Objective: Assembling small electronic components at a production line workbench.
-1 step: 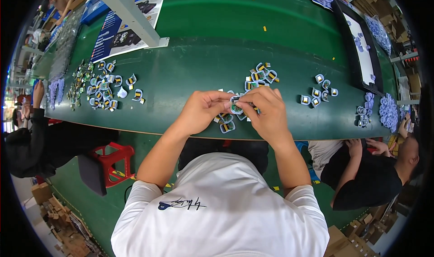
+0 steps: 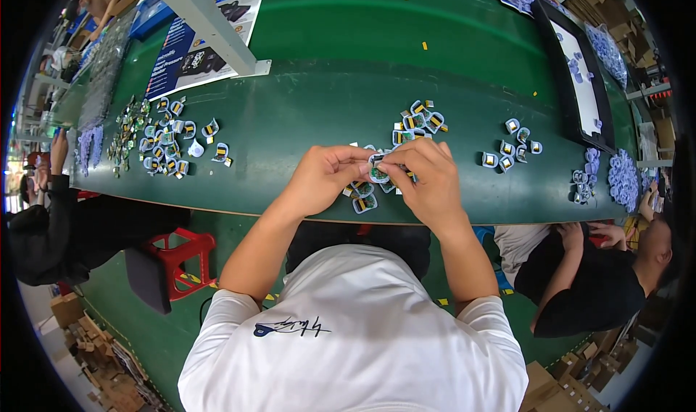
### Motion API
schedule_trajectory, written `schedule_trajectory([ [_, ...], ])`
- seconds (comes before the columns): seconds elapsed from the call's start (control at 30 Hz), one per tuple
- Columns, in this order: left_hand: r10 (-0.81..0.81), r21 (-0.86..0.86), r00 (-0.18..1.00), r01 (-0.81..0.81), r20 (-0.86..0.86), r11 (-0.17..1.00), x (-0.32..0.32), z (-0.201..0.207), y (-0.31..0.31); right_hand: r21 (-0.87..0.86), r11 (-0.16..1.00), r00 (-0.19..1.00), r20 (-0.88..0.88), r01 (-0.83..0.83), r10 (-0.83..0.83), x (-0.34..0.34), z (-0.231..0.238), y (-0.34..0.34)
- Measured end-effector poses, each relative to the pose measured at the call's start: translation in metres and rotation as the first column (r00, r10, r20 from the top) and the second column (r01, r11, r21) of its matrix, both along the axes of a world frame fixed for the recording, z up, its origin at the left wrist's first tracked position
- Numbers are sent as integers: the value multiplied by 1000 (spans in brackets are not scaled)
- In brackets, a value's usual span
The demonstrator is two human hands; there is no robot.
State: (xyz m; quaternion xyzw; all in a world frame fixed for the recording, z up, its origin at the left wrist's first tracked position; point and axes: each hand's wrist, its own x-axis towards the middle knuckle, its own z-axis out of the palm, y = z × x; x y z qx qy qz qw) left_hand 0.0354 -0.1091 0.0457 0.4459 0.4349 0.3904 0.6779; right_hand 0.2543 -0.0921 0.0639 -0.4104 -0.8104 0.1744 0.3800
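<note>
Above the near edge of the green table, my left hand (image 2: 324, 178) pinches a small rounded pale housing with a green circuit board (image 2: 378, 171) in it. Thumb and fingers of my right hand (image 2: 426, 180) are closed on the same piece from the other side; whether they grip a smaller part is hidden. Beneath my hands lie several similar housings (image 2: 365, 203), partly covered by the fingers. Just beyond them is a heap of housings with black-and-yellow parts (image 2: 418, 121). To the left are more such housings (image 2: 168, 144) beside loose green boards (image 2: 127, 140).
A small group of housings (image 2: 506, 149) lies to the right, before a black-rimmed tray (image 2: 605, 115) and pale purple parts (image 2: 623, 181). A grey metal post (image 2: 203, 21) stands over a printed sheet (image 2: 163, 71). People sit at both sides; a red stool (image 2: 170, 278) is at left.
My hands and the held housing look unchanged. At the far left, another person's hand has shifted slightly.
</note>
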Motion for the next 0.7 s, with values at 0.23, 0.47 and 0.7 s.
schedule_trajectory([
  [0.23,55,10,996,-54,-66,998,0,-4,0,-47,999,997,-68,23,-26,0,0,1],
  [0.47,145,153,987,-132,-75,979,6,-2,-4,-124,992,988,-148,19,-38,2,0,-6],
  [0.7,254,437,932,-122,-257,891,11,-3,-5,-14,997,997,-23,77,-77,-7,-6,-14],
])
